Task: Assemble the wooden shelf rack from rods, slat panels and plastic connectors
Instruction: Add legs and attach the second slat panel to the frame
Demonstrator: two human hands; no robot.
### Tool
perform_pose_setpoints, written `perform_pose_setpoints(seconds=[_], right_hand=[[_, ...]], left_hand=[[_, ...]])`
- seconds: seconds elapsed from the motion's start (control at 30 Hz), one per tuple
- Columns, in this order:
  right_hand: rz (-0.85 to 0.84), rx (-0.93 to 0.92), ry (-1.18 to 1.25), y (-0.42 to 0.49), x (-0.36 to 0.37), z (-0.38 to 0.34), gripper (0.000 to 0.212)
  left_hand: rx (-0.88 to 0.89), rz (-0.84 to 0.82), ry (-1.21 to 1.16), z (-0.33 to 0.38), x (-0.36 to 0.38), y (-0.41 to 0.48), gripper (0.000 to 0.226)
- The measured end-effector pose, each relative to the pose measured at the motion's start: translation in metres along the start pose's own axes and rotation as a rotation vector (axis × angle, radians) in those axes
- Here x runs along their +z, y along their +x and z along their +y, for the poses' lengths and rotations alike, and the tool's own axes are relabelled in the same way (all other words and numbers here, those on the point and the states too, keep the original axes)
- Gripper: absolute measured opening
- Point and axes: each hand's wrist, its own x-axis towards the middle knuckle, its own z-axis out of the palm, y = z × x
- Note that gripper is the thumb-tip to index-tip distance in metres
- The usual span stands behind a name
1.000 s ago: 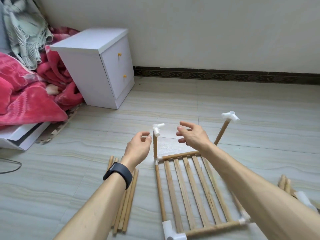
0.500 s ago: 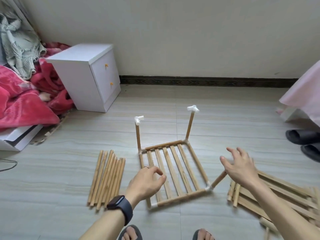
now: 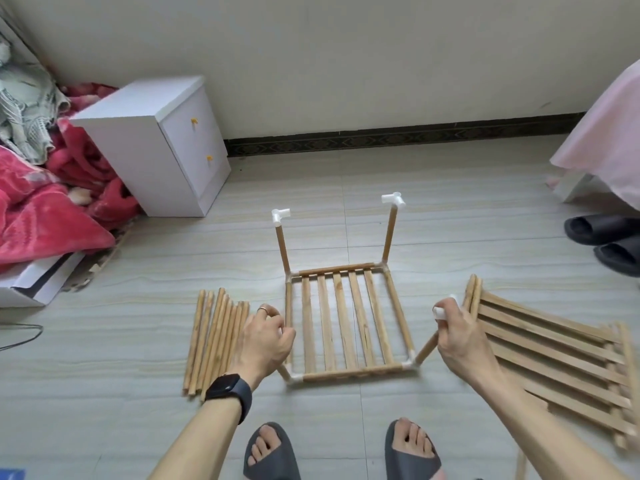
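Here, left hand [image 3: 268, 341]: curled round near-left rod [image 3: 284, 370], top hidden
right hand [image 3: 457, 337]: clamped on near-right rod [image 3: 426, 348] under white connector [image 3: 441, 312]
slat panels [image 3: 554, 358]: right, cut off at the edge

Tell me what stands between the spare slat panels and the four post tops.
Only the hands: left hand holds the near left post up top, right hand grips the connector on the near right post. The far connectors stand uncovered.

left hand [image 3: 268, 341], right hand [image 3: 462, 337] curled, apparently gripping
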Motion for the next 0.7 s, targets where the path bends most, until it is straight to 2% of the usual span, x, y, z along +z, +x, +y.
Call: perform_pose_setpoints(seconds=[0.13,0.23,0.3,0.4,0.47,0.53,0.63,0.7], right_hand=[[0.047,-0.054,0.032,-0.004,0.004,0.003,0.019],[0.052,-0.040,0.056,-0.006,0.006,0.009,0.019],[0.040,-0.021,0.065,-0.004,0.008,0.013,0.017],[0.050,-0.004,0.058,-0.001,0.011,0.015,0.017],[0.061,0.009,0.056,-0.002,0.012,0.017,0.018],[0.068,0.014,0.050,-0.003,0.012,0.019,0.018],[0.063,0.005,0.042,-0.004,0.010,0.018,0.016],[0.060,-0.002,0.043,-0.004,0.011,0.016,0.017]], left_hand=[[0.003,0.076,-0.029,0.001,0.005,-0.001,0.021],[0.039,0.046,-0.046,0.001,0.003,0.000,0.019],[0.049,0.020,-0.169,0.000,-0.003,-0.001,0.019],[0.024,-0.002,-0.434,-0.005,-0.017,-0.013,0.060],[-0.022,0.007,-0.467,-0.012,-0.022,-0.025,0.070],[-0.031,0.036,-0.355,-0.020,-0.025,-0.035,0.059],[0.062,0.086,-0.246,-0.027,-0.026,-0.043,0.039],[0.091,0.083,-0.180,-0.026,-0.027,-0.043,0.035]])
